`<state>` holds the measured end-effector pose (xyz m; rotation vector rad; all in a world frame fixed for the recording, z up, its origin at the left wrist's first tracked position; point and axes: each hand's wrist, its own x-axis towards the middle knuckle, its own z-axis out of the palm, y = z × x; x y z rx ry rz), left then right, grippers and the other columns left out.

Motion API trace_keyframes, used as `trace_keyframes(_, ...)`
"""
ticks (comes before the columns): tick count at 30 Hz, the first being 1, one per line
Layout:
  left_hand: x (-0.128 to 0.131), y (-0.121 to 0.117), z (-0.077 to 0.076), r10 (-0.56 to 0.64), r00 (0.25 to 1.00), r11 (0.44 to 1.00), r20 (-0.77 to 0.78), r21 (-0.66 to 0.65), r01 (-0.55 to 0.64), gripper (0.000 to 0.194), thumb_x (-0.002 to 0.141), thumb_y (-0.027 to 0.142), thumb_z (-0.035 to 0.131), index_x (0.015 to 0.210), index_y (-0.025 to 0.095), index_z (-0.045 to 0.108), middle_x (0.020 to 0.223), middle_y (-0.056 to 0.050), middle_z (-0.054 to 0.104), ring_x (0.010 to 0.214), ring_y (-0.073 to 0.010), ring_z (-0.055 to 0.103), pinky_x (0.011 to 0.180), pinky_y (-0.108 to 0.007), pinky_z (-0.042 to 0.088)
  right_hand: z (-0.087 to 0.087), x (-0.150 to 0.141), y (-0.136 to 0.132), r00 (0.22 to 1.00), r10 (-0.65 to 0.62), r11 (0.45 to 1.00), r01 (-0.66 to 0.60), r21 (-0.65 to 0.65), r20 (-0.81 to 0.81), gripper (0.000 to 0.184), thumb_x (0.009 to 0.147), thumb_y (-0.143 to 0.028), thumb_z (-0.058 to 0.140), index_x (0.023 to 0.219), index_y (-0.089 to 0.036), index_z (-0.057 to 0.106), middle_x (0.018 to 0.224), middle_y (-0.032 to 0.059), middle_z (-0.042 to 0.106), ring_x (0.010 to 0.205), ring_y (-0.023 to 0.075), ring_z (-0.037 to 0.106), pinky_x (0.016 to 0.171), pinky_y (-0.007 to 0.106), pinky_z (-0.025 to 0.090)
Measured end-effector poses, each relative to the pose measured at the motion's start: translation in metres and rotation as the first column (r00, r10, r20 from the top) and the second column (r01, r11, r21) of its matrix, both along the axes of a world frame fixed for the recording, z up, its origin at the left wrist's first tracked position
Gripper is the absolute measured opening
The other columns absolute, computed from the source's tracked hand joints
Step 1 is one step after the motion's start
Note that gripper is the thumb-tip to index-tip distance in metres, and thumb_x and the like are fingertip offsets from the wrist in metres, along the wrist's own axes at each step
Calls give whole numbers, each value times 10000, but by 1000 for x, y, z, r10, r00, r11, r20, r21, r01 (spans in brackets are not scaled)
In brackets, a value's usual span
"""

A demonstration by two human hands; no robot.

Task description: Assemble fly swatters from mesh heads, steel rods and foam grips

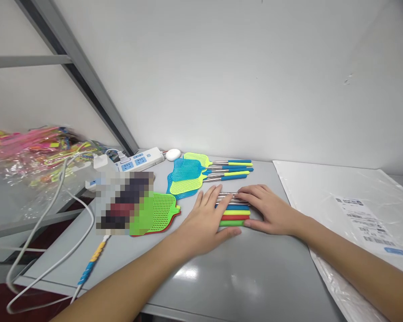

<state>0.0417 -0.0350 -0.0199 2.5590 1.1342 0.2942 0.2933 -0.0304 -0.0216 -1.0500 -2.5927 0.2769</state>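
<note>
Smooth grey tabletop (262, 277) lies nearest you, shining under the light, and on your left a white cable (70, 253) loops past its edge, beside a yellow-and-blue sleeved cord (91, 263). Here come your hands, both on the work! Your left hand (206, 223) is spread, fingers laid over the left end of a row of slim coloured handles with silvery metal shafts (235, 218); your right hand (270, 211) meets the right end, thumb by the green one, fingers on the metal. Neither is clenched; how hard they press, you can't tell from here. Green, red, yellow, blue: the handles run side by side, flat on the table between your palms.

Out to your right, a white plastic mailer (295, 192) carries a printed label (366, 223). Across to the left, a green perforated swatter head (164, 210) overlaps a red one, next to a pixelated patch. Beyond your hands, blue and yellow mesh swatters (184, 172) fan out, handles pointing right. Behind them sit a white rounded object (173, 154) and a white power strip (149, 157), before the pale wall (221, 80).
</note>
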Motion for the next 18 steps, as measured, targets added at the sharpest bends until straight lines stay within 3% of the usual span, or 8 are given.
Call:
trace_keyframes(3,-7,-1,7,-27,1000,999,-8,30,27,857,856,744,429,1536,250,263,1642,-125,65,1496,-369,26,1172,-592,191,0,1,0,1000,-16,1000,16,0,-19,483,922,-307,506,1392,-221,436,1344,136,526,1231,292,474,1022,489,381)
trace_keyframes(7,-15,-1,14,-19,999,995,-48,102,23,917,817,778,452,1549,277,219,1648,-81,-43,1491,-383,-52,1170,-605,172,-1,3,-1,999,-16,1000,17,21,-44,553,857,-160,484,1402,-209,399,1368,135,504,1267,287,440,1046,501,363)
trace_keyframes(12,-18,1,10,26,991,992,-134,129,-8,1003,817,819,352,1567,181,160,1638,-149,5,1483,-401,-64,1164,-634,102,-4,3,1,998,-39,997,42,71,-43,618,784,-75,458,1387,-183,377,1354,144,510,1247,285,448,1054,522,343)
trace_keyframes(18,-12,-6,4,54,975,990,-213,138,-25,992,847,802,286,1554,111,199,1619,-199,90,1483,-407,-26,1154,-653,104,-6,0,0,997,-68,991,72,114,-37,603,777,-72,477,1364,-176,390,1330,148,525,1222,287,465,1047,522,348)
